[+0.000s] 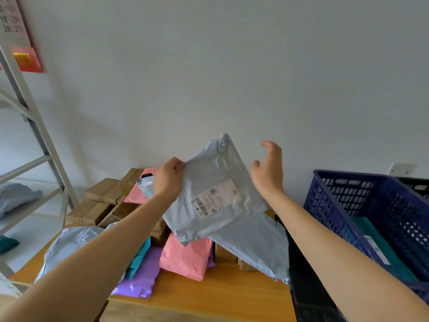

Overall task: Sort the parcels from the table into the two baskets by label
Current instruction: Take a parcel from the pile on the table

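White wall behind, wooden table [209, 296] below, and up in the air over the middle of the pile goes a grey mailer bag [216, 182], its label [214, 197] turned towards us. The left hand [168, 177] pinches the bag's upper left edge, thumb and fingertips closed on the plastic. The right hand [268, 168] sits just off the right edge, fingers spread and loose, holding nothing; whether it brushes the bag, I can't tell.

The bag sags and creases as it hangs, so I'd judge it light and soft, nothing rigid inside. The film looks slick, and hanging from one corner it could swing or slide. A second hold on the opposite edge, clear of the label, would steady it.

Right beneath it a second grey bag [255, 247] slopes down to the right. Nearer lie a pink bag [185, 256], a purple bag [141, 277] and a teal bag [139, 254]. Brown boxes [97, 210] are stacked at the far left of the table.

Now the baskets. The blue basket [348, 201] stands to the right of the table with a teal parcel [380, 247] lying inside, white label up; I can't tell whether there's more in it. Behind it at the far right peeks a black basket [415, 185], contents hidden.

Off to the left, a metal shelf rack [34, 126] and a wall calendar [21, 43].
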Tool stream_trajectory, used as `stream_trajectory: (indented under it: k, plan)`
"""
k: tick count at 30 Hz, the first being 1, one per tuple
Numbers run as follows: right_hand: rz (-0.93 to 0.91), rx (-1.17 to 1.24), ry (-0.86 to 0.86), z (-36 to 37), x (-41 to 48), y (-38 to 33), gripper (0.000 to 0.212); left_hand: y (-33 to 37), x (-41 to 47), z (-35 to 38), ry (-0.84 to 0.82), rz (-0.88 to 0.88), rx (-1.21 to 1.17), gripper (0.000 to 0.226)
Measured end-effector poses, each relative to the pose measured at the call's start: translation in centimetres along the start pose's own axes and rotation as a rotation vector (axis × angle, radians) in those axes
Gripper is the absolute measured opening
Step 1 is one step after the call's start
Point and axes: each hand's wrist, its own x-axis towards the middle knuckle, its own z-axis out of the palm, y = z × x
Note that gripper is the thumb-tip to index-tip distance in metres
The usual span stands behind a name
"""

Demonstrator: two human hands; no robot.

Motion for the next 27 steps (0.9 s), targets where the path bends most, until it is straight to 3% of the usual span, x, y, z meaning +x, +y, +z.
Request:
stream_trajectory:
  k: [4, 8, 12, 24, 27]
  plan:
    - [-0.460, -0.098, -0.041, 1.6, 0.2, -2.5, 0.032, -0.4, 0.2, 0.3, -0.081, 0.110, 0.106, 0.016]
    - [-0.716, -0.318, -0.307, 3.4, -0.2, -3.9, 0.028, -0.5, -0.1, 0.8, -0.139, 0.183, 0.164, 0.014]
    - [-0.774, -0.589, -0.534, 5.3, -0.2, -4.3, 0.028, -0.6, -1.0, 1.6, -0.166, 0.242, 0.148, 0.016]
    - [-0.723, -0.845, -0.625, 6.3, -0.6, -5.1, 0.025, -1.1, -2.4, 1.7, -0.116, 0.210, 0.023, 0.012]
    - [-0.659, -0.856, -0.636, 6.4, -0.6, -5.5, 0.026, -2.0, -2.5, 0.8, -0.092, 0.153, 0.028, 0.032]
